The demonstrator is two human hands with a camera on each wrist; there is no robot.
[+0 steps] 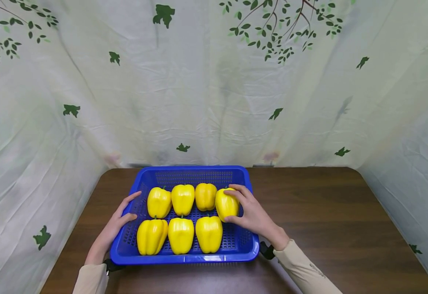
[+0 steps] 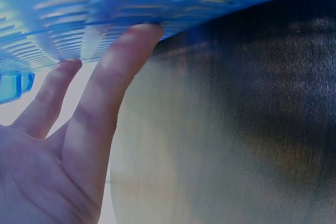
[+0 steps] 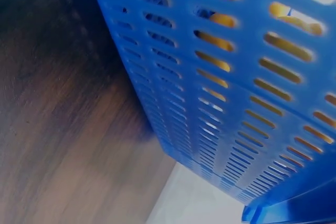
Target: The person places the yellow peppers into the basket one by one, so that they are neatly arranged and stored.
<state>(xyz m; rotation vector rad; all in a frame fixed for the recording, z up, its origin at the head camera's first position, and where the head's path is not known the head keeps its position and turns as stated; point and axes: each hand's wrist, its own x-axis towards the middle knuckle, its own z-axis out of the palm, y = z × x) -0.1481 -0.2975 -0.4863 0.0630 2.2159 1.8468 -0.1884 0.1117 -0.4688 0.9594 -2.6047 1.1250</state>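
Note:
A blue plastic basket (image 1: 184,259) with slotted walls holds several yellow bell peppers in two rows. Three of them, such as the middle pepper (image 1: 181,236), make up the front row. My right hand (image 1: 252,214) reaches over the basket's right rim and pinches the rightmost pepper (image 1: 226,204) of the back row between thumb and fingers. On the left side, my left hand (image 1: 116,224) holds the basket's rim, with thumb and a finger over it. In the left wrist view, other fingers (image 2: 107,82) press the slotted outer wall from below. The right wrist view has only the basket wall (image 3: 210,77), not the hand.
The basket stands on a brown wooden table (image 1: 309,212), near its back edge and left of its middle. Behind and at both sides hangs a pale curtain (image 1: 206,102) printed with green leaves. Dark wrist straps (image 1: 267,250) sit close to the basket's sides.

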